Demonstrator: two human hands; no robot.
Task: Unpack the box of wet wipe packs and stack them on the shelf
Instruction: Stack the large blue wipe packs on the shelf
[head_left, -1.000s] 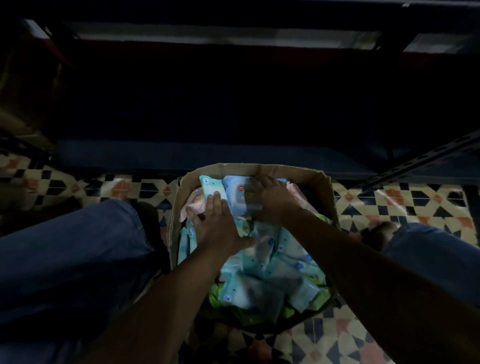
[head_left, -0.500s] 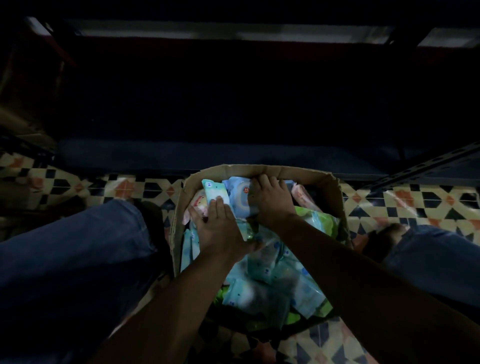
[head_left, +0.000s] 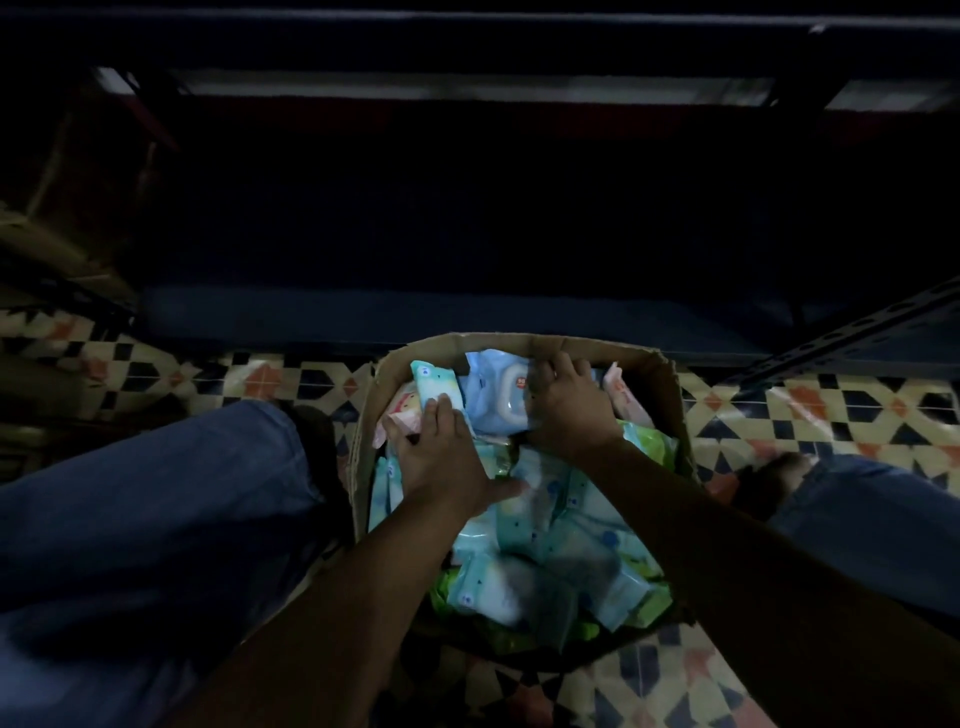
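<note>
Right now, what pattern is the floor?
Geometric tiles in cream, dark blue and orange-red; head view.

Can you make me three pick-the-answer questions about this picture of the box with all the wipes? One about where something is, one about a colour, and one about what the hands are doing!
1. Where does the cardboard box stand?
A. On a table
B. On the patterned tile floor, between the person's legs
C. Up on the shelf

2. What colour is the big pack between the two hands?
A. Light blue
B. Red
C. Black

3. What are the hands doing?
A. Hanging at the person's sides
B. Both down in the box, on the packs
C. Both gripping the shelf frame

Answers:
1 B: tiles show all round the box, with a blue trouser leg on each side.
2 A: it is pale blue with a white lid.
3 B: the left hand and the right hand lie on packs at the box's far end.
</note>
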